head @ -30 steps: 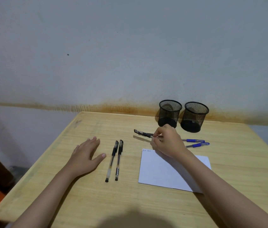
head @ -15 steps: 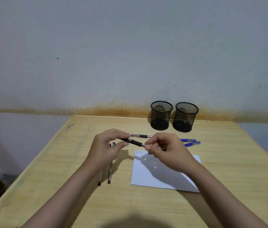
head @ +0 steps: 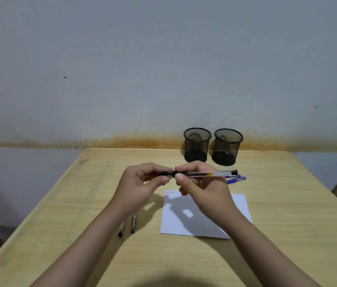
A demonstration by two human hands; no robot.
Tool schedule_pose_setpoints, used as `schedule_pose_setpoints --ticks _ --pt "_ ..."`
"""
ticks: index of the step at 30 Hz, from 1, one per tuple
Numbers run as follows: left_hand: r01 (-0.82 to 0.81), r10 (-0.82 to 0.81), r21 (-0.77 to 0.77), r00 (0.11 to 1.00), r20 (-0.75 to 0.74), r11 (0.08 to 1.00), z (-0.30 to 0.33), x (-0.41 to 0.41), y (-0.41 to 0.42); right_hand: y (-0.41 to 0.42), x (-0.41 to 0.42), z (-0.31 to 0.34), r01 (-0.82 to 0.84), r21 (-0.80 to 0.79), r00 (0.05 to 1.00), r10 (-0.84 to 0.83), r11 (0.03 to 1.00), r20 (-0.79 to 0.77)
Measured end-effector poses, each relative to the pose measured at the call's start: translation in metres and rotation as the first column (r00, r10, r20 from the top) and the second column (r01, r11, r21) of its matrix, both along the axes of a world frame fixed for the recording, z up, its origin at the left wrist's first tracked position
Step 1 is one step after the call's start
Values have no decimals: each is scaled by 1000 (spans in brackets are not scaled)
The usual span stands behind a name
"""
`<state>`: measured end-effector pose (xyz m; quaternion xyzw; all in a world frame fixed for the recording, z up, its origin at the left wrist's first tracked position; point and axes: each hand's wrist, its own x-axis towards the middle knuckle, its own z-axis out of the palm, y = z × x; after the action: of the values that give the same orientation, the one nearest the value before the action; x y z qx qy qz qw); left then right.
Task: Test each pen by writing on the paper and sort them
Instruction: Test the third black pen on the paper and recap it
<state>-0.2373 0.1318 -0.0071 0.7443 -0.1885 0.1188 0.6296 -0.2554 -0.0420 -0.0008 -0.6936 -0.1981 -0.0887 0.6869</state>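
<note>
Seen from the person's own head, two bare forearms reach forward over a pale wooden tabletop (head: 287,214) and meet in the air above it. The left hand (head: 140,183) is closed on the dark cap end of a pen (head: 204,174), and the right hand (head: 202,187) pinches the clear barrel just beside it, so the two hands almost touch, with the pen level between them and its far end pointing right. This looks like the uncapping step before a writing test; to do it well, the person would pull the cap straight off along the barrel, keep the right hand's grip close to the joint, and avoid twisting so that the tip does not flick ink. Below the hands lies a white sheet of paper (head: 184,222), flat on the wood, with a few small marks at its top left corner (head: 170,192); the next scribble could go just beside them. Near the left forearm, two dark pens (head: 132,224) lie side by side, partly hidden by the arm. Beyond the right hand, two blue pens (head: 235,180) rest on the wood. Farther back, two black mesh cups (head: 197,145) stand side by side near the rear edge, and both look empty, so sorting has seemingly not begun. Behind them rises a plain grey wall (head: 163,69) with a rusty orange stain (head: 138,139) along the tabletop's line.
</note>
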Motion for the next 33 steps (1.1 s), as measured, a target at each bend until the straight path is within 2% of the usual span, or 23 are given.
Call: schedule_pose_setpoints --ticks 10,22,33 --pt "86 -85 13 994 -65 996 -8 3 23 21 -4 -21 99 7 994 -99 995 42" --pt "187 -185 26 980 -66 982 -8 11 46 47 -7 -34 245 -66 937 -219 967 270" --pt "211 -204 77 975 -93 974 -18 16 50 53 -6 -53 352 -16 859 -316 936 403"
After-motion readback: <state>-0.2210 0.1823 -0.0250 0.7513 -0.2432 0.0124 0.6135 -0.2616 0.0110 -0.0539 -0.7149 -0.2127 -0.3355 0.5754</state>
